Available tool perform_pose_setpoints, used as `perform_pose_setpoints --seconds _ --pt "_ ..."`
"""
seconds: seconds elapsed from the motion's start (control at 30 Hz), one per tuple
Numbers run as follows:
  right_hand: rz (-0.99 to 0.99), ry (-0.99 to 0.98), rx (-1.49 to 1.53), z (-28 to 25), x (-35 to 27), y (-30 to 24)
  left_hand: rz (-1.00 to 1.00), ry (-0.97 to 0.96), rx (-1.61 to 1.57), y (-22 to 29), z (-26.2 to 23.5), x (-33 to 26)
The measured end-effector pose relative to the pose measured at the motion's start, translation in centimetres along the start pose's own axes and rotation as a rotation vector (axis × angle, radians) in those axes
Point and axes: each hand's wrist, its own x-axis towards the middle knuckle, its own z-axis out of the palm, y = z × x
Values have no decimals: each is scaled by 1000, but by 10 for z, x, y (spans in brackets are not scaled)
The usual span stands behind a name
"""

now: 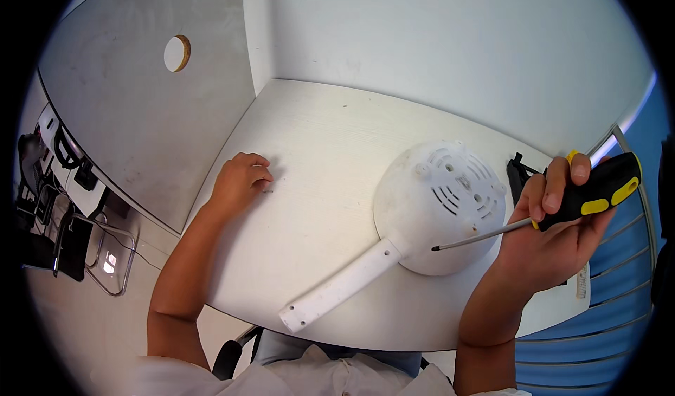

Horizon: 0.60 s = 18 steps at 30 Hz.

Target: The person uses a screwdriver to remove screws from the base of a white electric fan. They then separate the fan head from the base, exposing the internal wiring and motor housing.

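Note:
A white electric pot (437,206) with a long handle lies upside down on the table, its slotted base facing up and its handle pointing toward me at the lower left. My right hand (552,238) is wrapped round a black and yellow screwdriver (596,191). The screwdriver's shaft points left, with its dark tip over the pot's side near the handle joint. At the table's left side, my left hand (240,183) rests with loosely bent fingers, slightly apart. Just beside its fingertips is a small dark piece (268,191), perhaps a screw.
White panels (450,44) stand behind the table (316,220), and a grey panel (140,108) with a round hole is at its left. Black objects (519,174) lie beyond the pot, partly hidden by my right hand. A metal rack (619,269) stands at the right, and a chair (105,255) at far left.

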Motion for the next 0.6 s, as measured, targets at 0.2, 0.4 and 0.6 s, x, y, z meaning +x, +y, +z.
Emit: perform_pose_setpoints --seconds 0.2,0.4,0.6 --pt "-32 -54 1 -6 3 -12 -69 -167 10 -1 -3 1" --pt "-30 -127 32 -12 5 -18 -164 -176 -158 -5 -5 0" --pt "-26 -105 87 -20 9 -20 -129 -222 -326 -12 -10 -1"
